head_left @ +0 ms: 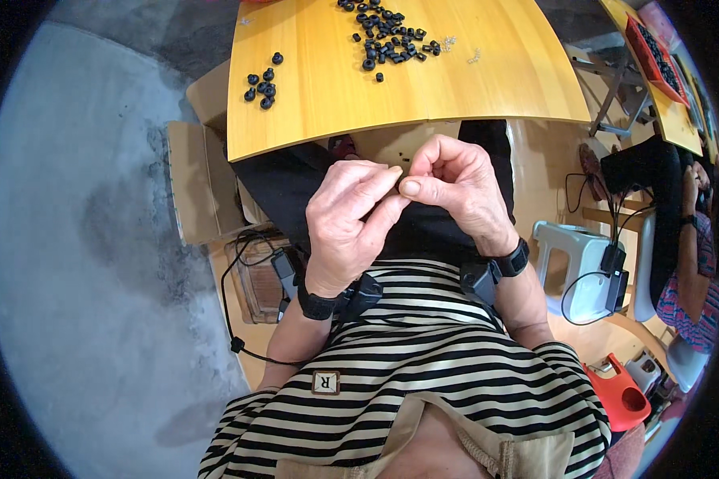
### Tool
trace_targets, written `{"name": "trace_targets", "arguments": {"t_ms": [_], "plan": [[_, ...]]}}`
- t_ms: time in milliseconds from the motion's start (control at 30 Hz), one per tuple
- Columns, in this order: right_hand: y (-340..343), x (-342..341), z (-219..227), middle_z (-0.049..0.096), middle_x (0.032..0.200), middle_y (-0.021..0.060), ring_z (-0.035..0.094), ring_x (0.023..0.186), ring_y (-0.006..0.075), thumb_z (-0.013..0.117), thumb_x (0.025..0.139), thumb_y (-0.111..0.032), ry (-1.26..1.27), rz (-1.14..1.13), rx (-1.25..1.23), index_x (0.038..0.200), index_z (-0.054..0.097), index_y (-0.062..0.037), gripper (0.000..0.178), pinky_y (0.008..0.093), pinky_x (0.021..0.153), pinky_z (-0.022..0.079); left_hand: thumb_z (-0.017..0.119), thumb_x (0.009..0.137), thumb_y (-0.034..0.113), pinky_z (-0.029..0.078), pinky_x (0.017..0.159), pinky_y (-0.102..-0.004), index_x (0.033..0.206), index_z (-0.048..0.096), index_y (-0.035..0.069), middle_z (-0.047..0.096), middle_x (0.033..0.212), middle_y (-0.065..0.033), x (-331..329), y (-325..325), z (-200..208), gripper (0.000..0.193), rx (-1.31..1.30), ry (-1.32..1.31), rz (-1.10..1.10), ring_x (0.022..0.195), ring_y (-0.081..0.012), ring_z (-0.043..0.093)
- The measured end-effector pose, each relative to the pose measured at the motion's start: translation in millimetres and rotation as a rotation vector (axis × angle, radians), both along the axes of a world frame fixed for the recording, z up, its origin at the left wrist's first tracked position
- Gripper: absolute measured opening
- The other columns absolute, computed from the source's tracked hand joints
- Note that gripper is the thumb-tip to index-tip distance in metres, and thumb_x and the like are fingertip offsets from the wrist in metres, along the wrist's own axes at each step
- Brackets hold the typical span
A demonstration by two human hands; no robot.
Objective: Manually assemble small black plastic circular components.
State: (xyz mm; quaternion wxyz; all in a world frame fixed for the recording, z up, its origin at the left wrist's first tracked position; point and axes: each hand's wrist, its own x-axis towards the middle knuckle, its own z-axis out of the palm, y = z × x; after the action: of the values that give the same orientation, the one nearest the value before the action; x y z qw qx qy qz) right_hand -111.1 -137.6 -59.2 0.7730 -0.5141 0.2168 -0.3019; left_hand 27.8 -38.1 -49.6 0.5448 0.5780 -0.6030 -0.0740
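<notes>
Fingers (pixel 423 191) seemingly pinch dark piece (pixel 400 183).

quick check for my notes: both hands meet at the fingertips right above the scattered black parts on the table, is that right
Not quite: in the head view the left hand and right hand meet over the person's lap, short of the table, not above the scattered black parts.

Black parts (pixel 369 65) lay scattered at the far middle of a yellow wooden surface (pixel 487 88), a smaller black cluster (pixel 268 74) to the left, pale bits (pixel 449 41) to the right.
</notes>
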Motion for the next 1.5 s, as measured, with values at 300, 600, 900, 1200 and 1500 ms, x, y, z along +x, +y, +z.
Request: {"name": "trace_targets", "arguments": {"t_ms": [300,600,900,1200,1500], "plan": [[-0.9,-1.6,-0.4,0.061,0.068,-0.0028,0.049,0.057,0.0024,0.062,0.094,-0.034,0.025,0.167,0.104,0.084,0.066,-0.0064,0.030,0.0172,0.050,0.037,0.077,0.069,-0.003,0.049,0.065,-0.0285,0.097,0.071,0.001,0.062,0.081,-0.0068,1.5,0.7,1.1,0.028,0.012,0.150,-0.034,0.074,-0.0190,0.059],[2.2,1.8,0.3,0.059,0.067,-0.0046,0.049,0.059,0.0015,0.066,0.091,-0.030,0.132,0.118,0.104,0.082,0.066,-0.0075,0.024,0.0165,0.051,0.036,0.076,0.070,-0.002,0.048,0.063,-0.0300,0.097,0.070,0.000,0.060,0.078,-0.0082,1.1,0.0,-3.3,0.028,0.062,0.129,0.030,0.071,-0.0205,0.058],[2.6,18.8,5.8,0.057,0.066,-0.0037,0.049,0.060,0.0029,0.065,0.091,-0.025,0.051,0.132,0.068,0.075,0.061,-0.0078,0.024,0.0185,0.054,0.038,0.076,0.074,-0.003,0.048,0.073,-0.0244,0.103,0.071,-0.001,0.064,0.087,-0.0062,4.4,3.8,-8.3,0.029,0.058,0.407,0.033,0.081,-0.0148,0.060],[-0.6,32.0,6.8,0.056,0.064,-0.0031,0.047,0.060,0.0030,0.065,0.091,-0.026,0.165,0.150,0.017,0.072,0.059,-0.0069,0.027,0.0188,0.054,0.037,0.074,0.076,-0.004,0.045,0.070,-0.0222,0.103,0.070,-0.002,0.062,0.088,-0.0048,14.4,4.4,-10.9,0.027,0.058,0.337,0.041,0.079,-0.0121,0.057],[-48.9,57.1,-18.7,0.064,0.073,0.0162,0.063,0.064,0.0311,0.068,0.082,-0.014,0.411,-0.439,-0.956,0.085,0.067,-0.0003,0.014,0.0376,0.059,0.051,0.073,0.077,-0.004,0.044,0.071,-0.0207,0.104,0.070,-0.001,0.061,0.091,-0.0046,18.8,7.0,-16.0,0.027,0.051,0.496,0.033,0.080,-0.0109,0.056]]}}
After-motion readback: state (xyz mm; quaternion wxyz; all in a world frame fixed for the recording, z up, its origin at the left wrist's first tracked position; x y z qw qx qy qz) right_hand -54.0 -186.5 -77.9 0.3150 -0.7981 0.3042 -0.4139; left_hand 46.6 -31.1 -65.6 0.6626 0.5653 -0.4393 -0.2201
